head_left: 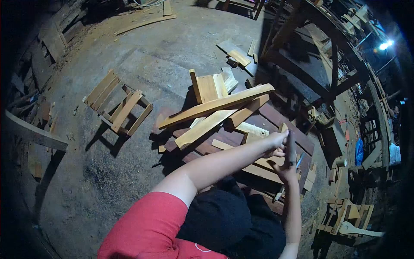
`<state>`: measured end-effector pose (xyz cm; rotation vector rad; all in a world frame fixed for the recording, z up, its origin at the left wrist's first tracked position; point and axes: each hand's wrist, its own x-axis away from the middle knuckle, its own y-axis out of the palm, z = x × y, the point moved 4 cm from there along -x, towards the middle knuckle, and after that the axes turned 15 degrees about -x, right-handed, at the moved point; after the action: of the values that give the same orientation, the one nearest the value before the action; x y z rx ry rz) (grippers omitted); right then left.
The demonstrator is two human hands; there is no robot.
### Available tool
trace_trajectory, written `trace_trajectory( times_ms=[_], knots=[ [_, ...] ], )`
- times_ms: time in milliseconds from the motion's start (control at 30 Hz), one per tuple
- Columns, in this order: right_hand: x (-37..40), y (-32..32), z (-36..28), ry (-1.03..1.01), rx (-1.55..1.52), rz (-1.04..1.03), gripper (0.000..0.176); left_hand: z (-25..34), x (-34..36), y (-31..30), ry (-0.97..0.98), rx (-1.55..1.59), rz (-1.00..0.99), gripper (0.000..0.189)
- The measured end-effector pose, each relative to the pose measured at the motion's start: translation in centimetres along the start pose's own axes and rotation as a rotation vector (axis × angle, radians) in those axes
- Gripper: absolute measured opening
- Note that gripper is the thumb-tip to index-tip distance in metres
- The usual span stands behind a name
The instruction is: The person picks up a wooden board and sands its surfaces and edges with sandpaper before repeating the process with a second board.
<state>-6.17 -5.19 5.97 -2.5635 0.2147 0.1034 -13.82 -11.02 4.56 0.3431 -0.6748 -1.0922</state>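
My left hand (277, 143) reaches across to the right over a low, dark reddish wooden bench (276, 113), its fingers curled closed. What they grip is mostly hidden; a small pale tip (283, 127) shows above them. Just beside it, my right hand (285, 172) is raised with the thumb apart, against a dark narrow upright piece (291, 149) that looks like wood. Its other fingers are hidden in shadow. Under my hands lie pale wooden strips (263, 172). A long beam (215, 105) and further squared lengths cross the bench's far left part.
A small slatted wooden frame (123, 108) stands on the concrete floor at left. At lower right, another wooden frame (345, 216) carries a pale paddle-shaped piece (355, 229). A large dark trestle (302, 77) stands at upper right. Offcuts (235, 54) lie on the floor ahead.
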Motion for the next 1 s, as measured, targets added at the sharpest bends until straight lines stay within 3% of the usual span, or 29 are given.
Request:
trace_trajectory(
  times_ms=[33, 67, 167, 233, 367, 433, 500, 533, 567, 633, 667, 700, 767, 833, 900, 967, 1000],
  knots=[
    [0.6, 0.1, 0.4, 0.101, 0.027, 0.024, 0.06, -1.4, -1.4, -0.8, -0.077, -0.008, 0.057, 0.05],
    [0.7, 0.3, 0.7, 0.085, -0.166, 0.074, 0.047, -2.7, -2.5, -1.1, -0.057, -0.072, 0.088, 0.05],
    [2.5, -0.2, 5.8, 0.258, 0.014, -0.075, 0.043, -6.0, -5.0, -1.3, -0.027, -0.224, 0.094, 0.045],
    [4.2, -0.5, 7.0, 0.701, 0.087, -0.123, 0.022, -5.4, -3.7, -1.1, -0.004, -0.543, 0.076, 0.045],
    [5.2, -1.7, 6.8, 0.521, 0.13, 0.084, 0.028, -3.8, -0.1, 0.0, 0.071, -0.684, 0.15, 0.039],
    [4.2, -0.6, 4.8, 0.433, -0.749, 0.127, 0.03, -3.7, 0.4, 0.1, 0.018, -0.606, 0.143, 0.041],
    [3.8, -0.8, 5.2, 0.34, -0.69, 0.094, 0.029, -5.2, -1.1, -0.3, 0.002, -0.754, 0.187, 0.039],
    [4.1, -0.5, 5.2, 0.384, -1.28, 0.106, 0.032, -6.4, -1.6, 0.2, 0.024, -0.609, 0.197, 0.039],
    [3.8, 0.0, 4.1, 0.385, -1.281, 0.101, 0.032, -6.9, -1.7, 0.5, 0.047, -0.465, 0.206, 0.039],
    [3.7, -0.2, 3.3, 0.345, -1.35, 0.422, 0.037, -6.1, -0.4, 1.2, 0.035, -0.4, 0.18, 0.044],
    [4.1, -1.0, 5.9, 0.205, -0.891, 0.469, 0.041, -6.1, -0.4, 1.4, 0.104, -0.372, 0.201, 0.044],
    [4.2, -1.0, 5.6, 0.208, -0.89, 0.476, 0.041, -6.1, -0.4, 1.7, 0.172, -0.344, 0.22, 0.043],
    [3.8, -0.5, 5.0, 0.31, -1.236, 0.53, 0.04, -8.0, -2.4, 0.4, 0.168, -0.473, 0.275, 0.045],
    [3.9, -0.7, 5.2, 0.294, -1.156, 0.571, 0.04, -8.9, -3.4, -0.8, 0.168, -0.733, 0.404, 0.05],
    [4.1, -1.5, 6.1, 0.271, -0.88, 0.673, 0.042, -8.7, -1.6, -2.9, -0.081, -0.655, 0.201, 0.051],
    [4.3, -2.5, 6.5, 0.273, -0.822, 0.708, 0.045, -8.7, -0.2, -6.5, 0.085, -0.676, 0.415, 0.047],
    [4.7, -3.0, 6.8, 0.463, -0.548, 0.607, 0.047, -8.1, 1.3, -8.8, 0.361, -0.934, 0.658, 0.042]
  ],
)
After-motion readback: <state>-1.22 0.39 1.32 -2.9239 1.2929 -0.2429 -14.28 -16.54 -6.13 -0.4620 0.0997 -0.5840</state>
